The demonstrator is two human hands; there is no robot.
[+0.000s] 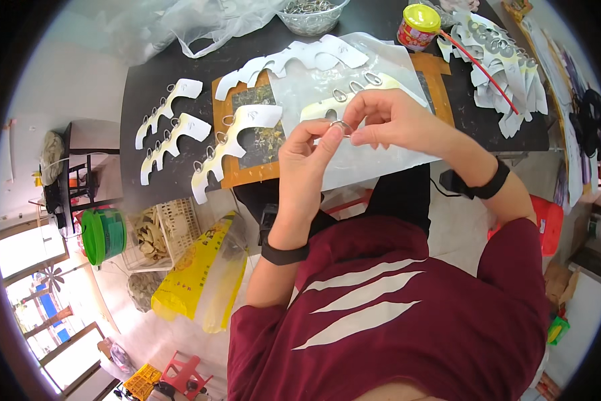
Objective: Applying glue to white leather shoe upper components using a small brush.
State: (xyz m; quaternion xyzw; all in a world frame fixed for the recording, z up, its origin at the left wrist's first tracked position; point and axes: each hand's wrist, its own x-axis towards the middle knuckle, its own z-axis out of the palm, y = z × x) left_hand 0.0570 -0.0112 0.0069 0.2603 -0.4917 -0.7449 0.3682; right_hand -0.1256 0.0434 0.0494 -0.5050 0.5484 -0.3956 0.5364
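Note:
A small metal ring [341, 125] sits between the fingertips of both my hands, above a plastic-covered part of the table. My left hand [303, 157] pinches it from the left with thumb and fingers, and my right hand [393, 120] pinches at its right side. Just beyond them lies a white scalloped strip [314, 110] with several metal rings along its far edge, partly hidden by my hands. A similar ringed strip [255, 117] lies to the left. Two more, a ringed strip [191, 127] and another [185, 88], rest farther left. Strips without visible rings [294, 59] lie behind.
A clear bowl [308, 28] of metal rings stands at the back, beside a plastic bag [223, 23]. At the back right are a yellow-lidded tub [417, 32], a red stick [479, 69] and piled ringed strips [504, 83]. A translucent sheet [354, 167] covers a brown-edged board [248, 176].

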